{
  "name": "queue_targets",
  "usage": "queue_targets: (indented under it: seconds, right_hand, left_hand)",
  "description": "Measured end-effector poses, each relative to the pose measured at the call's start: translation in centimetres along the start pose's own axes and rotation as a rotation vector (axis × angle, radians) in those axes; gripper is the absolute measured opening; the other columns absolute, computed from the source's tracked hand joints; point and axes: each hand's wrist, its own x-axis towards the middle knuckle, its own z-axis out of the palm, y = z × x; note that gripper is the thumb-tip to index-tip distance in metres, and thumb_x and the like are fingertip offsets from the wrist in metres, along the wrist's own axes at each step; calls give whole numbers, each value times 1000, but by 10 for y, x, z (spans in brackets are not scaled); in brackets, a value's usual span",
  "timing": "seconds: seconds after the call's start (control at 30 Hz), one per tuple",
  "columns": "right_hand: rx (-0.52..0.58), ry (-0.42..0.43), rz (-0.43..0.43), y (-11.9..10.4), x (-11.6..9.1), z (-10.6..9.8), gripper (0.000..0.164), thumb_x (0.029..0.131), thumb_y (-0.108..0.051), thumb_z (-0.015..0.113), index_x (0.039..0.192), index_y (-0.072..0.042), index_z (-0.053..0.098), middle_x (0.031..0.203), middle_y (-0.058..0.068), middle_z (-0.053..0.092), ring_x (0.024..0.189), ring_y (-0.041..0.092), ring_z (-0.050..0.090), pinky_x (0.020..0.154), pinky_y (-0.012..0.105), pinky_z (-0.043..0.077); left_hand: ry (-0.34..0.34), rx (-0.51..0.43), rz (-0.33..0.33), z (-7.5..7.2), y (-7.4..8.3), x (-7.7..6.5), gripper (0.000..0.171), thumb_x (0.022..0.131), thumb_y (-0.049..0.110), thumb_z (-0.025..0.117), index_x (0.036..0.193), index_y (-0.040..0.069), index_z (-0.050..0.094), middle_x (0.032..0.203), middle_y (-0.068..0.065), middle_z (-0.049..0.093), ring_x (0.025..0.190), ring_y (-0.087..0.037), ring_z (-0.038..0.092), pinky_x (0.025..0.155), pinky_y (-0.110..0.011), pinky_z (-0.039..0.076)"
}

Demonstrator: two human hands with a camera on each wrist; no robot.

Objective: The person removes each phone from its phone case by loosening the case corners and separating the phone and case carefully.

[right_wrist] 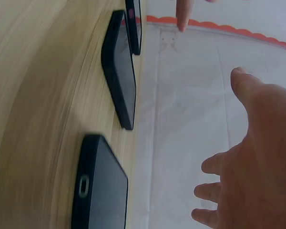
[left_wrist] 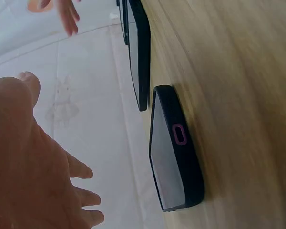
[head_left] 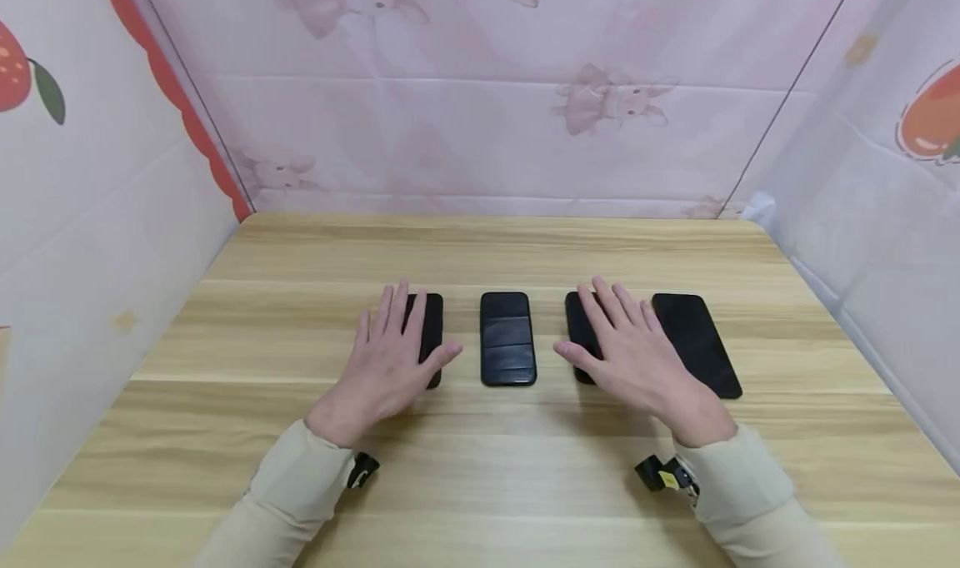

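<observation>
Several black smartphones lie flat in a row. My left hand (head_left: 386, 368) hovers over the leftmost phone (head_left: 432, 331), fingers spread and empty, hiding much of it. In the left wrist view that phone (left_wrist: 168, 164) shows a purple-ringed port, with air between it and the palm. A middle phone (head_left: 507, 343), its screen creased with reflections, lies between the hands. Over the phone right of it (head_left: 580, 326) is my right hand (head_left: 637, 356), fingers straight and holding nothing. The right wrist view shows this hand raised above a phone (right_wrist: 109, 186). Partly behind the right hand lies the rightmost, larger phone (head_left: 696, 343), slightly angled.
The phones rest on a light wood-grain table (head_left: 480, 468). A pink rabbit-print cloth (head_left: 465, 143) hangs behind the far edge, and pale cloths with fruit prints stand at the left (head_left: 112, 218) and right (head_left: 870, 243). Small dark devices (head_left: 363, 470) are strapped at both wrists.
</observation>
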Motion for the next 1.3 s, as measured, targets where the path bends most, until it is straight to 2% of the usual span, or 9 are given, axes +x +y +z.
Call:
queue_targets:
  seconds: [0.13, 0.33, 0.53, 0.67, 0.83, 0.97, 1.13, 1.3]
  right_hand:
    - [14, 24, -28, -9, 7, 2, 89, 95, -74, 31, 160, -18, 7, 168, 10, 4, 154, 36, 6, 122, 59, 8]
    - [25, 29, -60, -28, 18, 6, 89, 96, -74, 31, 160, -15, 12, 166, 14, 12, 152, 38, 15, 122, 57, 15]
    - [61, 22, -67, -48, 26, 9, 92, 94, -77, 26, 159, -14, 15, 165, 14, 16, 151, 38, 16, 121, 58, 18]
    - [95, 30, -75, -62, 32, 11, 91, 94, -76, 25, 158, -12, 21, 164, 14, 21, 150, 36, 21, 119, 59, 23]
    - [151, 30, -94, -76, 40, 18, 81, 99, -67, 31, 156, -9, 28, 161, 17, 26, 148, 35, 25, 118, 58, 27]
    - [187, 37, -125, -87, 47, 24, 73, 103, -57, 38, 153, -4, 32, 157, 19, 32, 144, 36, 31, 116, 53, 33]
    - [231, 36, -165, -105, 57, 32, 67, 104, -49, 43, 148, 2, 39, 151, 22, 38, 140, 36, 39, 114, 49, 38]
    - [308, 34, -172, -122, 68, 41, 59, 103, -40, 51, 141, 4, 47, 145, 20, 46, 132, 33, 49, 110, 46, 44]
  left_hand:
    - [6, -58, -21, 0, -3, 1, 93, 96, 73, 30, 160, 10, 4, 167, -15, -5, 155, -34, -4, 121, -64, 4]
    - [29, -129, -52, 1, -8, 3, 90, 99, 69, 26, 157, 0, 13, 165, -24, 6, 153, -41, 6, 121, -61, 11]
    - [47, -146, -83, 2, -12, 7, 86, 103, 61, 28, 153, -9, 20, 158, -31, 21, 148, -45, 21, 120, -60, 20]
    - [37, -148, -116, 2, -13, 8, 88, 103, 62, 27, 151, -12, 21, 156, -32, 26, 145, -46, 25, 118, -61, 24]
    - [8, -172, -139, 1, -15, 12, 90, 102, 63, 26, 152, -11, 20, 157, -33, 25, 146, -47, 24, 118, -62, 24]
    - [-14, -189, -144, -1, -16, 13, 89, 102, 62, 27, 151, -12, 20, 155, -34, 26, 145, -48, 25, 118, -61, 25]
    - [-42, -204, -147, -4, -19, 13, 88, 103, 61, 27, 149, -13, 22, 150, -37, 32, 140, -49, 32, 113, -62, 33]
    - [-73, -234, -165, -4, -22, 15, 88, 103, 61, 27, 150, -13, 21, 150, -36, 34, 141, -49, 32, 115, -60, 31]
